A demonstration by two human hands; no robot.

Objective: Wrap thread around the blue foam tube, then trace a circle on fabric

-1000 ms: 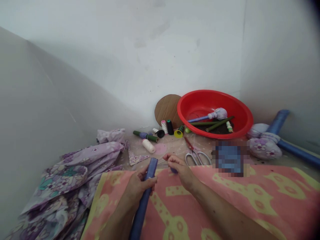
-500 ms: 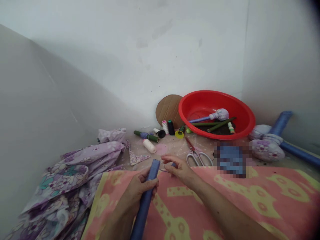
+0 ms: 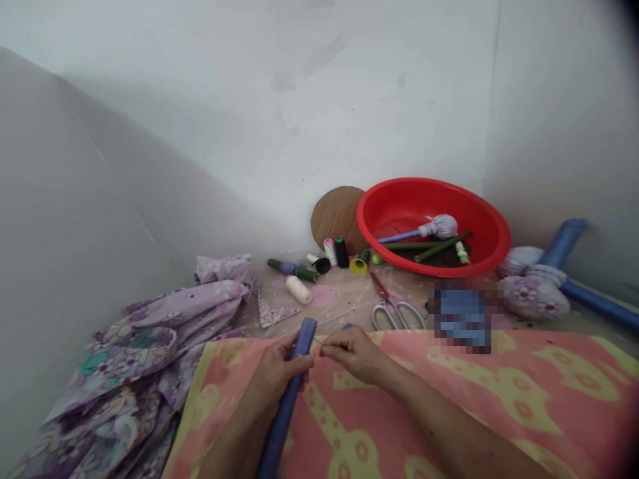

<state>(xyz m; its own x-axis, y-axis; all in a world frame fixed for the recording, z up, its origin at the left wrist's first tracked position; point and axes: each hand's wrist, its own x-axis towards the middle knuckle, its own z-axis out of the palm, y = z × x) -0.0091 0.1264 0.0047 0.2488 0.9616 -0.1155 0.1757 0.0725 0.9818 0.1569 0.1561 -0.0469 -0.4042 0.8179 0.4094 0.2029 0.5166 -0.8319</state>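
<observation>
My left hand (image 3: 279, 372) is closed around a blue cloth-covered stick (image 3: 282, 426), its upper end tilted away from me and to the right. Just right of that end, my right hand (image 3: 352, 352) is pinched, thumb against fingertips. A thin dark thread (image 3: 317, 341) runs between the stick's side and these fingertips; whether a needle is on it is too small to see. Behind the right hand, a small bit of blue (image 3: 347, 326) shows. Under both hands lies a pink and yellow patterned cloth (image 3: 379, 419).
Silver-handled scissors (image 3: 394, 313) lie beyond my right hand, near several thread spools (image 3: 298, 290). A red basin (image 3: 434, 269) holds sticks and a cloth-headed mallet (image 3: 442, 227). Floral fabric (image 3: 164, 352) is heaped at left; stuffed floral pieces (image 3: 534, 296) with blue handles sit at right.
My right hand has gone from loosely spread fingers to a pinch, dropping slightly beside the stick's end. My left hand keeps its grip on the stick, almost unmoved.
</observation>
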